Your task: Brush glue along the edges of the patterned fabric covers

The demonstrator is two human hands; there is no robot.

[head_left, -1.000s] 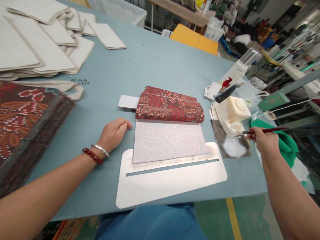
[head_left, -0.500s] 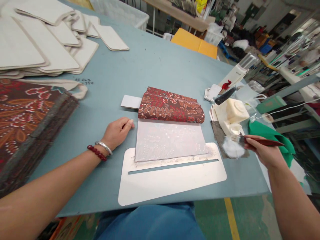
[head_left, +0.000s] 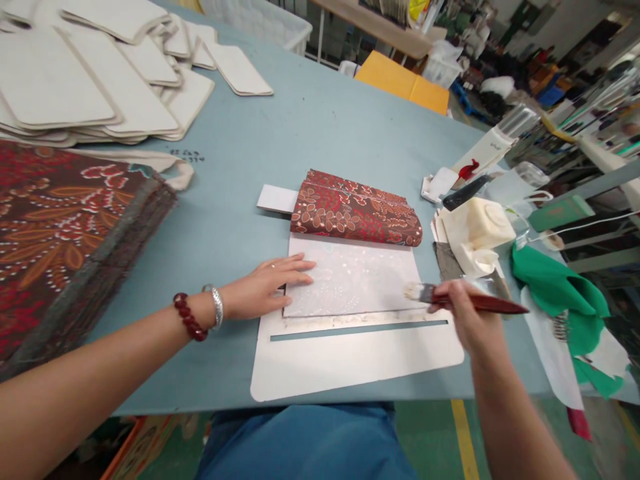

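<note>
My left hand lies flat with fingers apart on the left edge of a piece of patterned fabric. The fabric's pale underside faces up in front, and its far part is folded over with the brown-red floral side showing. Beneath the near edge is a white slotted template. In my right hand is a paintbrush with a dark red handle, its pale bristles at the right part of the pale underside. Whether the bristles touch it I cannot tell.
Left are a stack of floral fabric and a pile of cream padded panels. A white strip sticks out from the fold. To the right stand a cream container, a tall bottle and green cloth.
My right hand has brought the brush left from the white heap beside the container to the fabric. My left hand has moved right, opened from a loose curl and come down on the fabric.
</note>
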